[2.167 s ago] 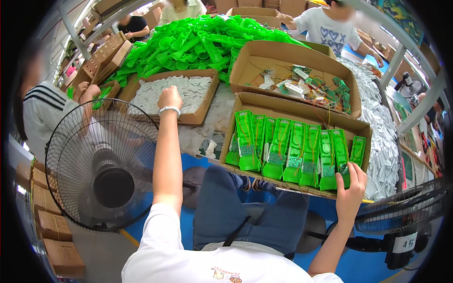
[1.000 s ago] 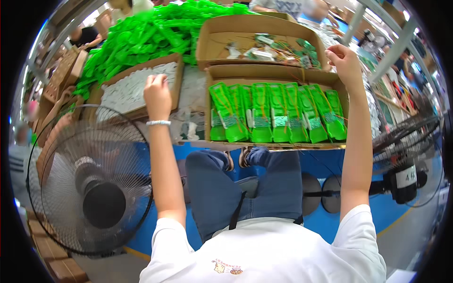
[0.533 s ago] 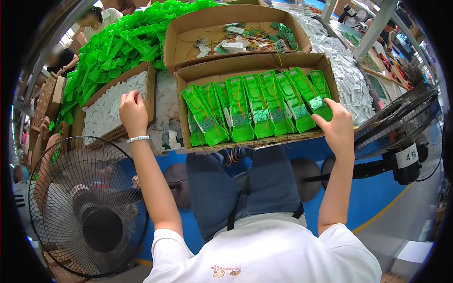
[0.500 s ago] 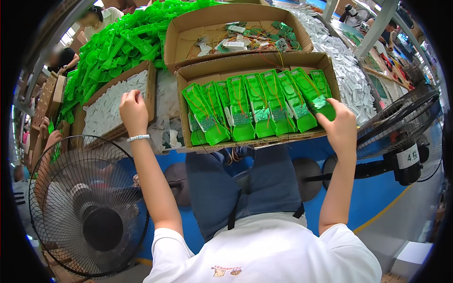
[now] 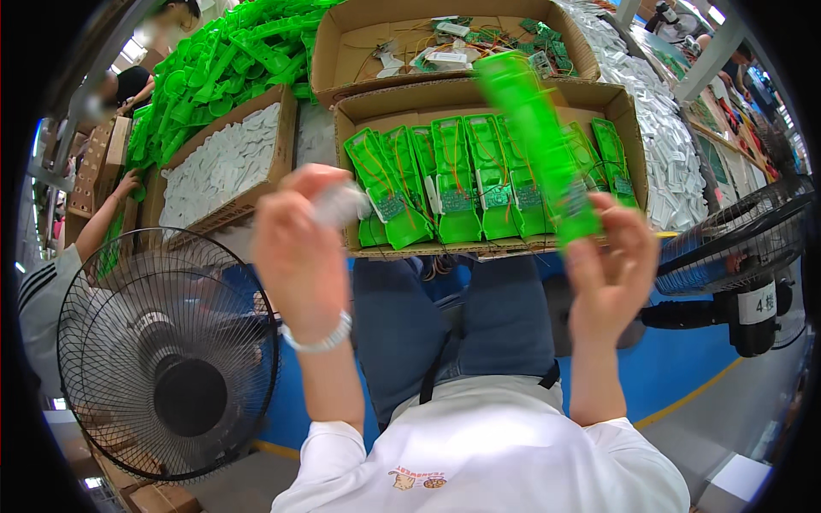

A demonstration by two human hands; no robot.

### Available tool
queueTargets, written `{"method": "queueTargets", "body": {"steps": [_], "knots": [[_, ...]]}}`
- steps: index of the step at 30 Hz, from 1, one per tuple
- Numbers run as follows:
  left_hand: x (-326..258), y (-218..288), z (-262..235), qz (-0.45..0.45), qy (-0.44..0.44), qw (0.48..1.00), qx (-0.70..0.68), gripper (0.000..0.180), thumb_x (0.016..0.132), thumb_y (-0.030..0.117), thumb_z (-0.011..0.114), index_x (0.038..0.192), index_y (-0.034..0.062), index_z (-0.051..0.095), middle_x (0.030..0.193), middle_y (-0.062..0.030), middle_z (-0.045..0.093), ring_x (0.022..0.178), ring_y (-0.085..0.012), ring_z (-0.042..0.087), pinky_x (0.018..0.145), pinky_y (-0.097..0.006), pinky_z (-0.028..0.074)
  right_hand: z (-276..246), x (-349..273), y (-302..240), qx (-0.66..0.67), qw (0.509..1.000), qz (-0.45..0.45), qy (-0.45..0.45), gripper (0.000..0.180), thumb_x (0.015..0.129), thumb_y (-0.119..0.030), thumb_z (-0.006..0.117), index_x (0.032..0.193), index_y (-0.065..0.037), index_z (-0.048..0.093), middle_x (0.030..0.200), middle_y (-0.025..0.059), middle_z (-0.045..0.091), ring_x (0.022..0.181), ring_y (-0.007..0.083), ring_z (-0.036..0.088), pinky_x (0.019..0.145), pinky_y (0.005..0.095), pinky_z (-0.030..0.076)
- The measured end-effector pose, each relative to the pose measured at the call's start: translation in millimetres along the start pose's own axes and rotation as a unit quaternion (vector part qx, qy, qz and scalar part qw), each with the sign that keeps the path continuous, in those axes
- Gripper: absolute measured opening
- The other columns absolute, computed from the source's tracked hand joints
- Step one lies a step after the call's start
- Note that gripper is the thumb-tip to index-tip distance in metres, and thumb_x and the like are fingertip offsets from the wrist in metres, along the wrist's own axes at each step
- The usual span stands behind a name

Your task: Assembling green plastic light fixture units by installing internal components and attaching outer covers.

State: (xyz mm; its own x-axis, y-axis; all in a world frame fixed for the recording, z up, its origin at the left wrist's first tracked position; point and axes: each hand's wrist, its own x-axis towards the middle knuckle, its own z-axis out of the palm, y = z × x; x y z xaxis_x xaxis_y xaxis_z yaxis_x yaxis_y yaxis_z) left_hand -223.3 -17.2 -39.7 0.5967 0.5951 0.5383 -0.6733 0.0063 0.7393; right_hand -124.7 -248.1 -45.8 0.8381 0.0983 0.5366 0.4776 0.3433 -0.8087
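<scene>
My right hand (image 5: pixel 611 274) has its fingers closed round the lower end of a long green plastic housing (image 5: pixel 539 128), lifted and tilted above a cardboard box (image 5: pixel 402 103). A small circuit board shows at the housing's lower end; motion blurs the rest. Between the fingertips of my left hand (image 5: pixel 301 248) is a small whitish plastic piece (image 5: pixel 342 203), too smeared for its exact shape to show. In the box stand several more green housings (image 5: pixel 457 184), with circuit boards and thin orange wires. Left of it, a carton (image 5: pixel 235 203) holds many small white plastic pieces (image 5: pixel 224 158).
Behind lies another cardboard box (image 5: pixel 346 64) of circuit boards and wires. Green plastic parts (image 5: pixel 231 60) heap up at the far left, white parts (image 5: pixel 663 145) at the right. Black fans stand at left (image 5: pixel 190 398) and right (image 5: pixel 727 239). Other people work at far left and right.
My left hand has come from the carton toward the middle with a whitish piece. My right hand has raised the green housing out of the row in the box.
</scene>
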Motion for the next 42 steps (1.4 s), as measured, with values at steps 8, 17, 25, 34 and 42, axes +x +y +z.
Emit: {"method": "queueTargets", "body": {"steps": [8,17,25,34,42], "knots": [[-77,-24,48,-0.165,0.044,0.975,-0.139,0.015,0.097,0.021,0.056,0.100,0.0074,0.050,0.140,-0.0236,0.039,0.120,-0.0385,0.052,0.099,-0.053,0.045,38,-43,19,-0.166,0.936,-0.037,-0.308,0.040,0.073,-0.014,0.079,0.107,-0.004,0.061,0.116,0.0164,0.059,0.109,0.0346,0.055,0.089,0.0432,0.048],[-96,-29,49,-0.123,-0.016,0.976,0.179,0.008,0.096,0.010,0.055,0.100,0.0037,0.051,0.128,-0.0197,0.050,0.102,-0.0238,0.059,0.089,-0.035,0.049,30,-56,26,-0.022,0.960,0.186,-0.211,0.023,0.083,-0.014,0.071,0.104,-0.004,0.066,0.100,0.0088,0.058,0.100,0.0231,0.051,0.087,0.0337,0.043],[-100,-24,59,-0.080,-0.048,0.951,0.293,0.007,0.093,0.007,0.059,0.098,0.0022,0.056,0.117,-0.0192,0.053,0.088,-0.0211,0.059,0.078,-0.033,0.048,17,-59,20,0.160,0.938,0.282,-0.126,0.014,0.089,-0.007,0.066,0.102,-0.003,0.065,0.105,0.0074,0.058,0.105,0.0154,0.051,0.092,0.0297,0.039],[-93,-37,70,-0.157,-0.072,0.984,0.029,0.042,0.103,0.018,0.040,0.142,0.0116,0.027,0.132,-0.0317,0.046,0.080,-0.0201,0.061,0.063,-0.031,0.054,-21,-33,13,0.099,0.952,0.287,-0.047,0.016,0.092,-0.001,0.059,0.107,0.003,0.058,0.098,0.0111,0.066,0.091,0.0160,0.062,0.084,0.0297,0.048],[-73,-35,62,-0.209,0.078,0.961,-0.166,0.047,0.103,0.032,0.034,0.146,0.0134,0.028,0.127,-0.0331,0.048,0.071,-0.0235,0.061,0.054,-0.032,0.054,-48,-15,10,0.082,0.956,0.251,-0.129,0.013,0.092,-0.001,0.058,0.104,0.002,0.058,0.099,0.0140,0.066,0.092,0.0182,0.062,0.086,0.0318,0.048]]}}
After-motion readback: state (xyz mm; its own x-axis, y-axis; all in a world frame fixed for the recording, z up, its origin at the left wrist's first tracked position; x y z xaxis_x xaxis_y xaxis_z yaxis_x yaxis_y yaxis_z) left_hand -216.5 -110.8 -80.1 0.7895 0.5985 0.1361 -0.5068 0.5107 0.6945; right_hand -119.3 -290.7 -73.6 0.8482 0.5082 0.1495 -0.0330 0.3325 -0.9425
